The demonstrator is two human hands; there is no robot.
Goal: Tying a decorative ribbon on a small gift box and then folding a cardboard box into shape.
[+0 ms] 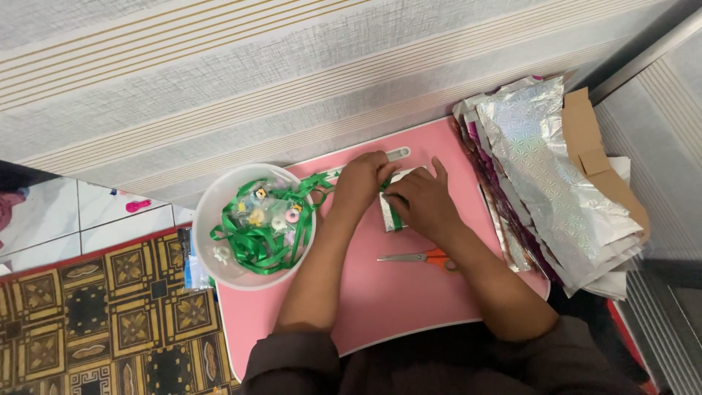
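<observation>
My left hand (360,184) and my right hand (422,202) rest together on a small silver foil-wrapped parcel (389,212) at the far side of a pink lap table (380,292). Both hands pinch a green ribbon (395,213) that runs across the parcel. The ribbon trails left toward a white bowl (219,271). My hands cover most of the parcel.
The bowl holds a tangle of green ribbon (252,238) and small coloured charms. Orange-handled scissors (423,257) lie just below my right hand. A stack of silver foil sheets (548,183) and brown card sits on the right. A patterned mat (102,307) lies at the left.
</observation>
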